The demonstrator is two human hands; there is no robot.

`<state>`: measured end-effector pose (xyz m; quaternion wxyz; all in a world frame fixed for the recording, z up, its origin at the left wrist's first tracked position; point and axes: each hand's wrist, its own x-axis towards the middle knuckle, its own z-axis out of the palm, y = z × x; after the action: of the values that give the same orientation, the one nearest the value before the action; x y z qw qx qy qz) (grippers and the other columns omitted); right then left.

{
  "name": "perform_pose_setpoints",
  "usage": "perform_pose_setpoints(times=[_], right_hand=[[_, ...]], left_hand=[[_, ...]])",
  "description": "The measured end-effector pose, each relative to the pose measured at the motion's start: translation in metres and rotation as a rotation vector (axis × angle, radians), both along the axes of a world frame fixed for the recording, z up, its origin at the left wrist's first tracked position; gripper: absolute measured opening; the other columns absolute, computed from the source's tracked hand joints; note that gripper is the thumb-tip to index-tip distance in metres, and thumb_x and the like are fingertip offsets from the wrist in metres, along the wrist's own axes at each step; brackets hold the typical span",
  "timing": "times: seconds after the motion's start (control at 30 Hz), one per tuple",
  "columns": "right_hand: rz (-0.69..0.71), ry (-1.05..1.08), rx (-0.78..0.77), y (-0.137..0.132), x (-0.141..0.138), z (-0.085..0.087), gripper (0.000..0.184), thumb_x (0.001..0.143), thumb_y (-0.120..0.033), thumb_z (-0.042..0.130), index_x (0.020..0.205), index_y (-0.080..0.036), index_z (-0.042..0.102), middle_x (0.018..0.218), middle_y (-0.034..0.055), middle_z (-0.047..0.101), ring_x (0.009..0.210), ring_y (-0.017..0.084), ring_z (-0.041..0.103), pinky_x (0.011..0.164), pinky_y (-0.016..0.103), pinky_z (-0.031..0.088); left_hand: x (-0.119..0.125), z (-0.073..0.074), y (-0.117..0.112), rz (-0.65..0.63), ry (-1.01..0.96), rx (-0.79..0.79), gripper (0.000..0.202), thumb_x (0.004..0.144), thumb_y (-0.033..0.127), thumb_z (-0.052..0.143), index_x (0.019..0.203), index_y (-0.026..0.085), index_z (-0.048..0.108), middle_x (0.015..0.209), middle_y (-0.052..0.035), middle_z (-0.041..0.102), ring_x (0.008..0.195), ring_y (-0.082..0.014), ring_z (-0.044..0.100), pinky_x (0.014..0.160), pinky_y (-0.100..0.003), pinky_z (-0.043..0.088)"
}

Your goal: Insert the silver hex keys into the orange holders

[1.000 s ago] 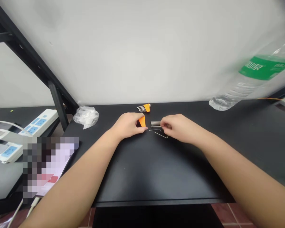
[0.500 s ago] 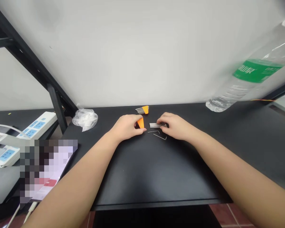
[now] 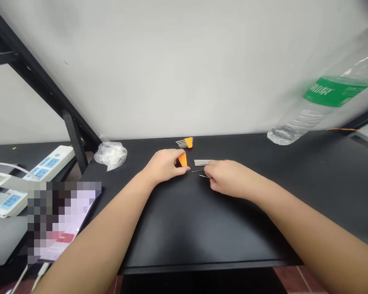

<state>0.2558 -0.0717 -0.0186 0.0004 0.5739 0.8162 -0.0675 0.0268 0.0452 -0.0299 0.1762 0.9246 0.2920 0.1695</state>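
My left hand rests on the black table with its fingers closed on a small orange holder. My right hand lies just right of it, fingers curled down over thin loose hex keys; what it grips is hidden. A row of bright hex keys lies flat just beyond its fingers. Farther back sits a second orange holder with several keys in it.
A crumpled clear plastic bag lies at the back left of the table. A large water bottle with a green label leans at the right. White power strips and a blurred paper lie on the lower surface to the left.
My right hand has drawn back from the row of bright keys toward me and now covers the thin loose keys. My left hand has stayed on the orange holder.
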Motion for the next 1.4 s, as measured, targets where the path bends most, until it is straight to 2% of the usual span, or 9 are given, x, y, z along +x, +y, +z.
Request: perform_pose_setpoints(times=[0.13,0.3,0.47,0.6,0.83,0.97,1.1,1.2,1.4], right_hand=[[-0.031,0.149,0.047,0.007,0.002,0.000,0.012,0.083,-0.011,0.057,0.076,-0.021,0.059,0.079,0.0032,0.066,0.068,0.017,0.058,0.063,0.030,0.039],[-0.111,0.351,0.066,0.020,0.008,-0.004,0.015,0.087,-0.016,0.055,0.083,-0.023,0.068,0.084,0.0014,0.070,0.071,0.017,0.061,0.067,0.029,0.044],[-0.102,0.335,0.077,0.027,0.015,-0.014,0.017,0.091,-0.022,0.058,0.086,-0.024,0.074,0.093,0.0042,0.069,0.078,0.019,0.063,0.072,0.032,0.048],[-0.128,0.347,0.091,0.028,0.021,-0.021,0.019,0.091,-0.029,0.062,0.106,-0.026,0.073,0.110,0.0069,0.066,0.084,0.021,0.064,0.077,0.035,0.052],[-0.083,0.352,0.085,0.034,0.029,-0.031,0.031,0.086,-0.018,0.060,0.114,-0.026,0.070,0.115,0.0081,0.066,0.107,0.027,0.061,0.089,0.040,0.052],[-0.087,0.349,0.077,0.033,0.030,-0.029,0.032,0.086,-0.018,0.060,0.115,-0.027,0.071,0.117,0.0076,0.067,0.107,0.028,0.060,0.089,0.041,0.052],[-0.098,0.308,0.111,0.028,0.026,-0.023,0.032,0.089,-0.028,0.063,0.120,-0.027,0.070,0.118,0.0084,0.067,0.112,0.031,0.056,0.093,0.045,0.049],[-0.067,0.339,0.060,0.027,0.023,-0.022,0.039,0.087,-0.034,0.066,0.126,-0.027,0.067,0.124,0.0093,0.064,0.115,0.032,0.055,0.091,0.044,0.051],[-0.078,0.351,0.069,0.031,0.023,-0.030,0.034,0.085,-0.017,0.060,0.117,-0.025,0.067,0.120,0.0093,0.064,0.111,0.029,0.057,0.091,0.042,0.051]], left_hand=[[0.000,-0.001,0.000,0.001,-0.002,0.000,0.026,0.083,0.045,0.072,0.084,0.022,0.059,0.075,0.0030,0.063,0.065,-0.0145,0.055,0.060,-0.027,0.036],[0.000,0.002,-0.001,-0.002,0.002,0.002,0.027,0.083,0.045,0.072,0.082,0.022,0.058,0.075,0.0019,0.064,0.066,-0.0151,0.056,0.060,-0.027,0.036],[0.000,0.003,-0.002,0.001,0.002,0.005,0.028,0.084,0.046,0.071,0.082,0.022,0.057,0.074,0.0021,0.063,0.065,-0.0154,0.056,0.060,-0.027,0.037],[0.000,0.002,-0.002,0.003,0.007,0.002,0.028,0.083,0.046,0.071,0.081,0.022,0.057,0.075,0.0017,0.063,0.065,-0.0156,0.057,0.060,-0.027,0.038],[-0.001,0.001,-0.001,0.009,0.006,-0.006,0.026,0.084,0.047,0.071,0.088,0.022,0.063,0.078,0.0009,0.066,0.067,-0.0163,0.059,0.062,-0.028,0.040],[-0.001,0.001,-0.001,0.011,0.009,-0.004,0.026,0.084,0.047,0.071,0.091,0.023,0.064,0.078,0.0012,0.066,0.068,-0.0162,0.059,0.062,-0.028,0.040],[-0.001,0.001,-0.001,0.011,0.002,-0.002,0.027,0.084,0.047,0.071,0.087,0.022,0.061,0.076,0.0018,0.065,0.067,-0.0156,0.058,0.061,-0.028,0.039],[-0.001,0.000,0.000,0.005,0.001,-0.004,0.028,0.084,0.047,0.072,0.084,0.022,0.059,0.076,0.0019,0.064,0.066,-0.0153,0.057,0.061,-0.027,0.039],[0.000,-0.001,0.000,0.002,-0.008,-0.003,0.026,0.084,0.046,0.071,0.088,0.022,0.061,0.076,0.0015,0.065,0.067,-0.0156,0.058,0.062,-0.028,0.039]])
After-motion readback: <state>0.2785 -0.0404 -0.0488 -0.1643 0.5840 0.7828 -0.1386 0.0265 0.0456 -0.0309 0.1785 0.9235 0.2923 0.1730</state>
